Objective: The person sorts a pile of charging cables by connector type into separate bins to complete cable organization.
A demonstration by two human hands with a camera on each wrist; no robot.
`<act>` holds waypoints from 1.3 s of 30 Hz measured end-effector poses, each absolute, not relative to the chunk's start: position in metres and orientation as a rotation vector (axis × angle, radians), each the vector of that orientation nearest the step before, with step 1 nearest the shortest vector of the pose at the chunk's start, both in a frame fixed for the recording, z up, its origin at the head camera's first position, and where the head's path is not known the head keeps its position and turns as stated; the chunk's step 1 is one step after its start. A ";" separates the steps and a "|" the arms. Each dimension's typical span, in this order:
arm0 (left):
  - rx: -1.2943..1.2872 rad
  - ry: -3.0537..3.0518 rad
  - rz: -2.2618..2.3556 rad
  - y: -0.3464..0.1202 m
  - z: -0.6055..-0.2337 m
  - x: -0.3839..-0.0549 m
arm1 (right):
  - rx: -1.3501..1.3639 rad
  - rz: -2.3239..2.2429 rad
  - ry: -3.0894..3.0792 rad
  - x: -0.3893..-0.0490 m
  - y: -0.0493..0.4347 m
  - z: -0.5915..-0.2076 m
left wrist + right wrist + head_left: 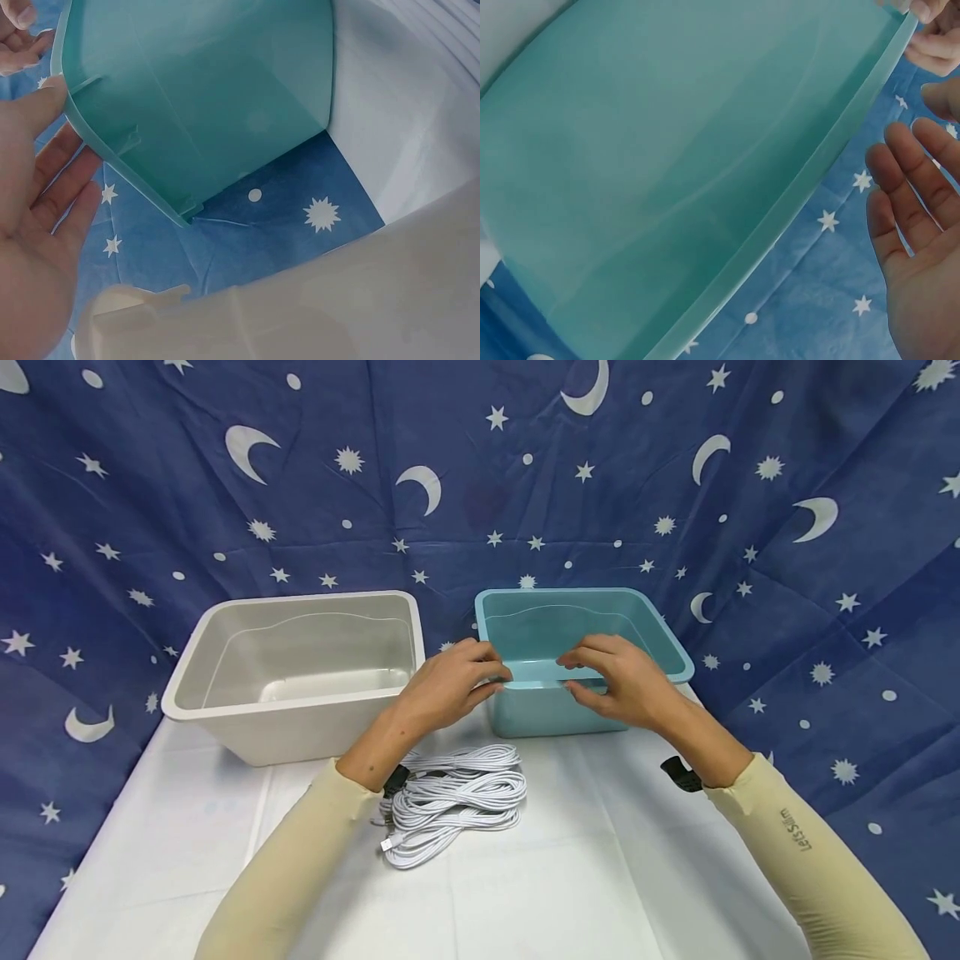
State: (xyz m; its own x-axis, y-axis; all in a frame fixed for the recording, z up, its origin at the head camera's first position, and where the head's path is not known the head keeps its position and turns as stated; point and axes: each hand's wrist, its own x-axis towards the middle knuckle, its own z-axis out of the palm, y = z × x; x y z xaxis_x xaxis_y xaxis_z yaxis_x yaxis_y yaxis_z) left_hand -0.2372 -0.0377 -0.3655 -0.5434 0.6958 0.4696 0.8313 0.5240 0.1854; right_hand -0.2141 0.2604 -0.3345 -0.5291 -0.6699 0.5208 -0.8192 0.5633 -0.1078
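White crescents [827, 518] and stars [497, 417] dot a navy fabric backdrop [480, 464] hanging at the far side and flanking a creased white tablecloth [540, 893] left and right.

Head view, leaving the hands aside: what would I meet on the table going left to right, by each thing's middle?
Light gray bin → bundle of white cables → teal bin.
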 end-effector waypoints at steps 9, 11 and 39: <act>-1.277 -2.420 -0.591 -0.037 -0.368 -0.235 | 1.249 0.495 -2.357 -0.201 0.249 -0.339; -1.275 -2.421 -0.592 -0.037 -0.368 -0.235 | 1.261 0.490 -2.353 -0.198 0.246 -0.339; -1.291 -2.408 -0.596 -0.040 -0.365 -0.234 | 1.438 0.466 -2.277 -0.166 0.192 -0.375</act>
